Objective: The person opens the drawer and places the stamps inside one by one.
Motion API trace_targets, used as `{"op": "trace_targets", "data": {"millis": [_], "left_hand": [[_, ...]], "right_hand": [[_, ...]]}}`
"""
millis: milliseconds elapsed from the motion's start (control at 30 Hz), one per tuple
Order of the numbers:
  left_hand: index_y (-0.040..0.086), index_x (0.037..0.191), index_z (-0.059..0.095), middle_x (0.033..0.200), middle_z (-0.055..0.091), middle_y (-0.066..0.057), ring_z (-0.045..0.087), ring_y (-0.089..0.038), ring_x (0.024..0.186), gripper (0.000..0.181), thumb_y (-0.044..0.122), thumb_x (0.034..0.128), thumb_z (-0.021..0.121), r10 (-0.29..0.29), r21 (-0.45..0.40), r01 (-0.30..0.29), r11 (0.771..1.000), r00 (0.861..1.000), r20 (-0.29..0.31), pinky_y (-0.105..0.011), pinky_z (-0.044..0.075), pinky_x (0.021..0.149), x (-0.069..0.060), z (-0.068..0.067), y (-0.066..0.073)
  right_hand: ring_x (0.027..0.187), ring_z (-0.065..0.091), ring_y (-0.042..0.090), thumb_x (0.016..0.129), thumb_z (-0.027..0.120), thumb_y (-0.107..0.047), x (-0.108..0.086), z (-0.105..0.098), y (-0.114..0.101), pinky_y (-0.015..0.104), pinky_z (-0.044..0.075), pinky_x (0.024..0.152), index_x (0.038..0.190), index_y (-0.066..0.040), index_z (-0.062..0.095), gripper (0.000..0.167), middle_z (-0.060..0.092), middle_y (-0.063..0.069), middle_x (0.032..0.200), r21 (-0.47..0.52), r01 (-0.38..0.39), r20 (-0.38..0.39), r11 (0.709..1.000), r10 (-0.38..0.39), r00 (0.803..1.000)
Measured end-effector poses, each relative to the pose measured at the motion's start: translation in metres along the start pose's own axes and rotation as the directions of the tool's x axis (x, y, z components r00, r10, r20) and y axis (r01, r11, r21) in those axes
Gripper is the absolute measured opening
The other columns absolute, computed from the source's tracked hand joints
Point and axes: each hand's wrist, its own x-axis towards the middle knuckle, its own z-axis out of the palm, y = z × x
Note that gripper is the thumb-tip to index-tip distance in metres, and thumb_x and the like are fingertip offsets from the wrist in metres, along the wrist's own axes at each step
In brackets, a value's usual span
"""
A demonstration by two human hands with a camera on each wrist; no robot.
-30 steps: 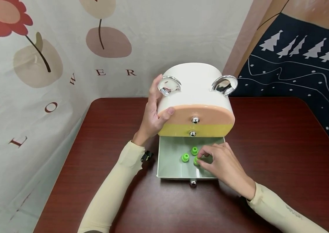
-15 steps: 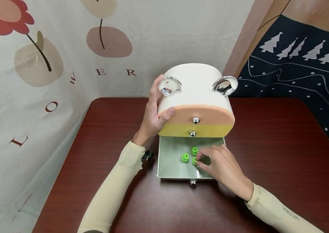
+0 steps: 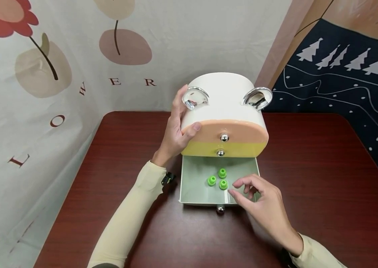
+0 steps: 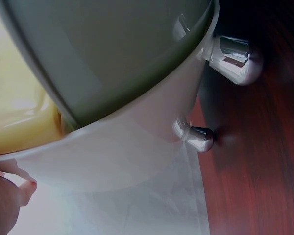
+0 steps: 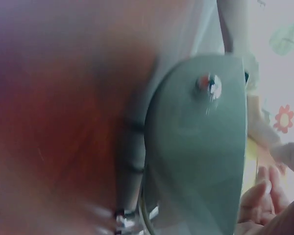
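Observation:
My left hand (image 3: 173, 137) grips the left side of a small drawer cabinet (image 3: 222, 100), its thumb on the peach top drawer front (image 3: 246, 130) and its fingers along the white side. Below, the pale green bottom drawer (image 3: 192, 193) is pulled out. In it stand three small bright green stepped pieces, each with a hole on top: one at the back (image 3: 222, 173), one at left (image 3: 211, 181), one in front (image 3: 223, 185). Just right of the front piece my right hand (image 3: 266, 203) hovers over the drawer's right side, thumb and forefinger apart, holding nothing.
The cabinet has a yellow middle drawer front (image 3: 239, 149), chrome knobs and two chrome ear-like loops (image 3: 258, 97) on top. It stands on a dark red-brown table (image 3: 316, 167). A printed white cloth (image 3: 189, 48) hangs behind, a navy one (image 3: 343, 89) at right.
My right thumb and finger have let go of the front green piece, now beside the other two. The right hand has drawn back to the right. My left hand keeps its hold.

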Motion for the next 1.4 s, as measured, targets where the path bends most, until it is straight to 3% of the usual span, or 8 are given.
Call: {"op": "trace_targets", "data": {"millis": [133, 267, 433, 633, 733, 833, 1067, 1400], "left_hand": [[-0.003, 0.166, 0.017, 0.145, 0.058, -0.026, 0.060, -0.032, 0.128, 0.093, 0.048, 0.1040, 0.064, 0.002, 0.000, -0.002, 1.000, 1.000, -0.001, -0.045, 0.045, 0.107, -0.001, 0.000, 0.000], [-0.003, 0.166, 0.017, 0.146, 0.058, -0.026, 0.060, -0.032, 0.129, 0.094, 0.049, 0.1040, 0.065, 0.004, -0.003, -0.004, 1.000, 1.000, 0.002, -0.045, 0.045, 0.107, 0.000, 0.000, 0.000], [-0.003, 0.166, 0.017, 0.146, 0.058, -0.025, 0.060, -0.032, 0.130, 0.093, 0.047, 0.1039, 0.065, 0.008, -0.006, -0.008, 1.000, 1.000, 0.003, -0.045, 0.045, 0.107, 0.001, 0.000, -0.001], [-0.002, 0.166, 0.016, 0.147, 0.057, -0.025, 0.060, -0.031, 0.127, 0.094, 0.049, 0.1039, 0.065, 0.003, 0.002, -0.003, 1.000, 1.000, 0.004, -0.044, 0.046, 0.105, 0.001, 0.000, -0.001], [-0.002, 0.167, 0.016, 0.147, 0.057, -0.024, 0.060, -0.031, 0.126, 0.093, 0.048, 0.1038, 0.064, -0.003, 0.000, 0.003, 1.000, 1.000, 0.005, -0.044, 0.047, 0.105, 0.000, 0.000, -0.001], [-0.001, 0.167, 0.017, 0.147, 0.056, -0.024, 0.060, -0.031, 0.126, 0.092, 0.047, 0.1038, 0.064, -0.006, -0.003, 0.006, 1.000, 1.000, 0.006, -0.045, 0.047, 0.104, -0.001, 0.000, -0.001], [-0.002, 0.166, 0.017, 0.145, 0.058, -0.025, 0.061, -0.031, 0.125, 0.093, 0.048, 0.1041, 0.064, -0.003, -0.007, 0.003, 1.000, 1.000, -0.004, -0.044, 0.046, 0.104, -0.001, 0.000, -0.002], [-0.002, 0.167, 0.017, 0.144, 0.059, -0.025, 0.060, -0.032, 0.128, 0.093, 0.047, 0.1034, 0.066, -0.004, -0.012, 0.004, 1.000, 1.000, -0.006, -0.046, 0.045, 0.107, -0.001, 0.002, -0.002]], "right_hand": [[0.065, 0.060, 0.005, 0.078, 0.094, 0.003, -0.019, 0.003, -0.008, 0.021, 0.049, 0.061, 0.093, -0.023, 0.078, 0.034, 0.068, -0.014, 0.080, 0.083, -0.044, -0.017, 0.996, 0.045, 0.999], [0.061, 0.061, 0.003, 0.078, 0.095, 0.004, -0.039, 0.012, -0.011, 0.019, 0.050, 0.056, 0.092, -0.024, 0.077, 0.036, 0.070, -0.015, 0.077, 0.146, -0.083, 0.014, 0.986, 0.082, 0.997], [0.052, 0.060, -0.002, 0.079, 0.097, -0.004, -0.054, 0.019, -0.010, 0.017, 0.047, 0.049, 0.091, -0.026, 0.080, 0.030, 0.071, -0.019, 0.073, 0.112, -0.152, 0.081, 0.982, 0.143, 0.986], [0.050, 0.063, 0.001, 0.081, 0.097, -0.014, -0.059, 0.020, -0.010, 0.018, 0.045, 0.051, 0.102, -0.026, 0.085, 0.027, 0.070, -0.023, 0.069, 0.036, -0.313, 0.136, 0.949, 0.305, 0.942], [0.051, 0.065, 0.002, 0.082, 0.097, -0.016, -0.060, 0.022, -0.009, 0.018, 0.042, 0.051, 0.107, -0.026, 0.086, 0.029, 0.067, -0.024, 0.063, 0.019, -0.354, 0.142, 0.935, 0.348, 0.927], [0.050, 0.065, 0.004, 0.083, 0.096, -0.014, -0.060, 0.025, -0.009, 0.019, 0.039, 0.047, 0.106, -0.026, 0.086, 0.029, 0.069, -0.023, 0.065, 0.029, -0.374, 0.139, 0.927, 0.367, 0.920], [0.052, 0.069, 0.010, 0.087, 0.092, -0.008, -0.047, 0.027, -0.007, 0.021, 0.047, 0.046, 0.111, -0.020, 0.085, 0.028, 0.082, -0.005, 0.100, 0.150, -0.390, 0.170, 0.909, 0.364, 0.916], [0.055, 0.071, 0.012, 0.089, 0.092, -0.011, -0.017, 0.032, 0.014, 0.023, 0.053, 0.053, 0.106, -0.018, 0.086, 0.019, 0.081, -0.010, 0.094, 0.150, -0.396, 0.126, 0.906, 0.380, 0.917]]}}
